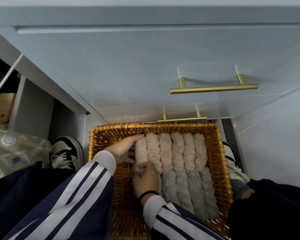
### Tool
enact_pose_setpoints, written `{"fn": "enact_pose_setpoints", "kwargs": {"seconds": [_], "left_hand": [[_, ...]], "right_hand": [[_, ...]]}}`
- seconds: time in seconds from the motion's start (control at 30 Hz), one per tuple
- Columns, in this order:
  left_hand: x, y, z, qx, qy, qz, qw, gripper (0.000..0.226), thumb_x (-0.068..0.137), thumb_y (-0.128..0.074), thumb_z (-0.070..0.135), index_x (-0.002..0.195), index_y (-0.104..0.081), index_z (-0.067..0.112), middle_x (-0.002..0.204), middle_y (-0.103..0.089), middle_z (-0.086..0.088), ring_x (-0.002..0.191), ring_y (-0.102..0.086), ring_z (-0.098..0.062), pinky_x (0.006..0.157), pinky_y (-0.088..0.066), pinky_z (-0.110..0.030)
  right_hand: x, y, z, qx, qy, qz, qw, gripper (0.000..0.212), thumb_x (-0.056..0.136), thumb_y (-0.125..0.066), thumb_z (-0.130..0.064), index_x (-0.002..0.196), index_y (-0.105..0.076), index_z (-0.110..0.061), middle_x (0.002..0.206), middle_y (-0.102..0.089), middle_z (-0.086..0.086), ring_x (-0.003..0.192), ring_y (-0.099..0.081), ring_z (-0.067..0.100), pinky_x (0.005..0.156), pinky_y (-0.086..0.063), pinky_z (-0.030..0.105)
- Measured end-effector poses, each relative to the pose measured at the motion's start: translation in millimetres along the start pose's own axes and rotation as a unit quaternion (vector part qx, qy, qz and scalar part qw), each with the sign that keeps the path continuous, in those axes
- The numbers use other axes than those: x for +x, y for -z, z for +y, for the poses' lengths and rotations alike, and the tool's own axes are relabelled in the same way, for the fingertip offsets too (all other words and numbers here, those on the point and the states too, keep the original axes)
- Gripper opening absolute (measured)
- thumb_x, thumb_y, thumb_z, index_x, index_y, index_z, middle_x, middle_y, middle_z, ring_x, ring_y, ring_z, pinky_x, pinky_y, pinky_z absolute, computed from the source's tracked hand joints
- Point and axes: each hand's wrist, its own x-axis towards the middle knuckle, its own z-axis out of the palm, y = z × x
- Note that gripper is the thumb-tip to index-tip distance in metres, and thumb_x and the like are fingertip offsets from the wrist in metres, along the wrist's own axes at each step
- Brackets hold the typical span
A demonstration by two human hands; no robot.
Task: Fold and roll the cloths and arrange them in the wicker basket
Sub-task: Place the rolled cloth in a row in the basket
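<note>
A wicker basket [220, 158] sits on the floor between my feet. Several rolled beige cloths [178, 151] lie side by side along its far half, and several rolled grey cloths [196, 191] lie in a row nearer to me. At the left end of the beige row is one more beige roll [141, 154]. My left hand [124, 149] presses against its left side, fingers reaching to the far rim. My right hand [145, 179] grips its near end with fingers curled. The basket's left part is bare wicker.
Blue-grey drawer fronts with brass handles [213, 88] rise just beyond the basket. An open shelf unit [29, 104] stands at the left. A patterned cushion [12, 149] lies at the left, next to my left shoe [66, 151].
</note>
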Motion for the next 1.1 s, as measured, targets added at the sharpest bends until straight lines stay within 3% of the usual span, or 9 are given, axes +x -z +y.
{"fn": "enact_pose_setpoints", "kwargs": {"seconds": [0.1,0.23,0.37,0.47,0.57,0.67,0.8,0.93,1.1], "left_hand": [[-8.8,-8.6,-0.1,0.002,-0.005,0.059,0.998,0.043,0.094,-0.051,0.047,0.128,-0.047,0.02,0.108,-0.057,-0.001,0.113,-0.049,-0.026,0.106,-0.04,-0.047],[-24.1,-16.9,1.9,0.022,0.025,0.147,0.989,0.048,0.097,-0.046,0.043,0.136,-0.044,0.015,0.132,-0.052,-0.011,0.121,-0.048,-0.031,0.102,-0.043,-0.047],[-47.4,-23.8,7.4,0.042,0.029,0.177,0.983,0.031,0.097,-0.049,0.037,0.117,-0.05,0.014,0.118,-0.055,-0.011,0.11,-0.052,-0.031,0.094,-0.043,-0.044],[-69.0,-30.7,15.2,0.068,0.01,0.181,0.981,0.021,0.098,-0.048,0.033,0.106,-0.05,0.013,0.109,-0.053,-0.009,0.11,-0.051,-0.032,0.094,-0.042,-0.043],[-94.7,-40.8,25.3,0.086,-0.001,0.165,0.983,0.021,0.098,-0.048,0.032,0.101,-0.056,0.013,0.108,-0.058,-0.007,0.105,-0.055,-0.027,0.095,-0.043,-0.041],[-120.2,-52.1,34.6,0.108,-0.03,0.176,0.978,0.027,0.099,-0.047,0.028,0.117,-0.057,0.011,0.118,-0.06,-0.009,0.109,-0.058,-0.026,0.101,-0.044,-0.045],[-158.3,-67.6,40.3,0.097,-0.057,0.178,0.978,0.037,0.098,-0.05,0.032,0.128,-0.052,0.011,0.112,-0.06,-0.006,0.091,-0.059,-0.019,0.082,-0.05,-0.038],[-196.7,-86.9,48.0,0.063,-0.112,0.148,0.981,0.03,0.096,-0.053,0.03,0.119,-0.055,0.011,0.095,-0.065,-0.005,0.082,-0.061,-0.019,0.088,-0.05,-0.038],[-244.6,-105.6,56.9,0.062,-0.17,0.12,0.976,0.019,0.098,-0.051,0.025,0.112,-0.057,0.014,0.093,-0.067,-0.004,0.093,-0.063,-0.021,0.094,-0.049,-0.039]], "right_hand": [[-1.4,7.7,1.4,-0.001,0.003,-0.017,1.0,0.019,0.086,-0.049,-0.007,0.096,-0.051,-0.023,0.074,-0.048,-0.007,0.072,-0.051,0.011,0.068,-0.045,0.024],[-5.1,24.9,-1.0,0.004,0.009,-0.014,1.0,0.018,0.084,-0.051,-0.006,0.094,-0.055,-0.021,0.075,-0.048,-0.008,0.074,-0.052,0.012,0.071,-0.049,0.025],[-9.7,52.0,-6.5,0.035,0.031,0.031,0.998,0.015,0.086,-0.05,-0.004,0.093,-0.055,-0.016,0.07,-0.047,-0.009,0.062,-0.044,0.002,0.051,-0.032,0.007],[-16.8,73.0,-11.1,0.049,0.039,0.056,0.996,0.017,0.086,-0.05,-0.004,0.097,-0.057,-0.014,0.071,-0.049,-0.007,0.061,-0.045,0.005,0.048,-0.032,0.008],[-25.4,90.4,-17.8,0.067,0.046,0.066,0.995,0.017,0.085,-0.05,-0.003,0.095,-0.056,-0.017,0.072,-0.052,-0.002,0.063,-0.051,0.016,0.053,-0.043,0.021],[-36.8,108.9,-25.1,0.085,0.056,0.074,0.992,0.017,0.084,-0.053,-0.006,0.093,-0.056,-0.02,0.077,-0.057,0.004,0.069,-0.056,0.021,0.057,-0.044,0.024],[-46.8,142.3,-42.8,0.085,0.066,0.049,0.993,0.016,0.083,-0.056,-0.009,0.083,-0.057,-0.025,0.087,-0.064,0.005,0.078,-0.066,0.023,0.072,-0.056,0.034],[-49.5,194.0,-73.6,0.033,0.086,-0.008,0.996,0.016,0.09,-0.051,-0.008,0.077,-0.059,-0.014,0.083,-0.064,0.009,0.063,-0.062,0.018,0.058,-0.048,0.028],[-75.3,244.2,-114.6,-0.015,0.147,-0.001,0.989,0.017,0.091,-0.053,-0.008,0.105,-0.062,-0.005,0.075,-0.061,0.004,0.059,-0.06,0.017,0.059,-0.048,0.026]]}}
